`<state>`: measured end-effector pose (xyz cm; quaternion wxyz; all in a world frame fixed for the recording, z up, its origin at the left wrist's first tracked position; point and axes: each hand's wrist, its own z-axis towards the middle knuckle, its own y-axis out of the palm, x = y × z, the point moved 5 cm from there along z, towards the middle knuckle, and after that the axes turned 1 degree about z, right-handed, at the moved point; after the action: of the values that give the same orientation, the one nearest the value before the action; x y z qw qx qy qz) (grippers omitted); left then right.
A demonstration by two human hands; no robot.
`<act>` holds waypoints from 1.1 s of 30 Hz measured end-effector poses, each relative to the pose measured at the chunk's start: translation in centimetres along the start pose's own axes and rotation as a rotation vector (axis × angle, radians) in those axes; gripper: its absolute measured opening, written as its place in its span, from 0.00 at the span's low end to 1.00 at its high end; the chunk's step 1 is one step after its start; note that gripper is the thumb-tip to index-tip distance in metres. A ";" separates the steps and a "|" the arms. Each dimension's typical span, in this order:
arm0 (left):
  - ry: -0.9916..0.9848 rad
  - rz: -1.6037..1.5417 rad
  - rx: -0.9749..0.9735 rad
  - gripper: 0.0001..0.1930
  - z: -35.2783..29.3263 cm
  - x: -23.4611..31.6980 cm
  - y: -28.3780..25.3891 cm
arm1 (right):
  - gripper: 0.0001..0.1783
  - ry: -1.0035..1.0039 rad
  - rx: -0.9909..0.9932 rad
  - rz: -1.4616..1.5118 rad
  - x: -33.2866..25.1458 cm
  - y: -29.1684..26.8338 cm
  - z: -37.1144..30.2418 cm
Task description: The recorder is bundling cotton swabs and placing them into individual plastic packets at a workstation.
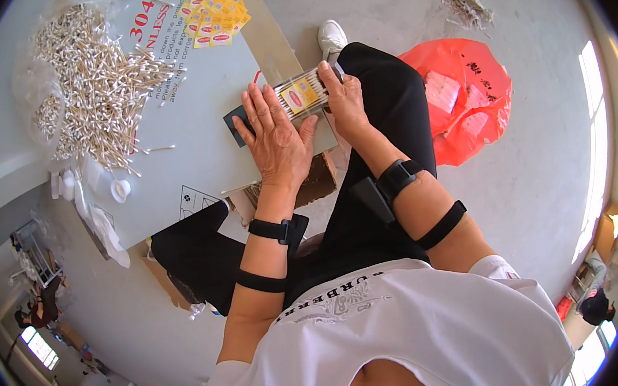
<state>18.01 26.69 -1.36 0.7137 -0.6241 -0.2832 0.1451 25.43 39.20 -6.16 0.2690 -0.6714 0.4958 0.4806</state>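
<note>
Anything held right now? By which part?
The right hand grips the clear swab pack by its right end. The left hand overlaps its left end; whether it grips is unclear.

Your right hand [347, 101] grips the right end of a clear swab pack [298, 96]; your left hand [278, 143] lies flat at its left end. Table [191, 148]: swab pile [97, 83], yellow cards [216, 16].
</note>
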 end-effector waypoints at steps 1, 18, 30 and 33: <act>-0.001 -0.001 0.001 0.45 0.0 0.0 0.0 | 0.23 0.060 0.004 0.018 0.3 0.0 0.1; -0.012 0.013 -0.005 0.45 0.0 -0.2 0.0 | 0.26 0.022 0.061 -0.068 0.8 -0.8 0.5; -0.012 -0.040 0.021 0.45 0.2 0.0 -0.3 | 0.27 -0.382 -0.248 0.163 -4.2 0.8 -2.1; -0.012 -0.044 0.029 0.46 0.2 0.0 -0.3 | 0.27 -0.352 -0.236 0.177 -3.8 0.8 -1.7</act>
<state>17.91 26.81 -1.05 0.7239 -0.6064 -0.2991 0.1371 25.20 39.03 -1.96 0.2279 -0.5577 0.4387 0.6667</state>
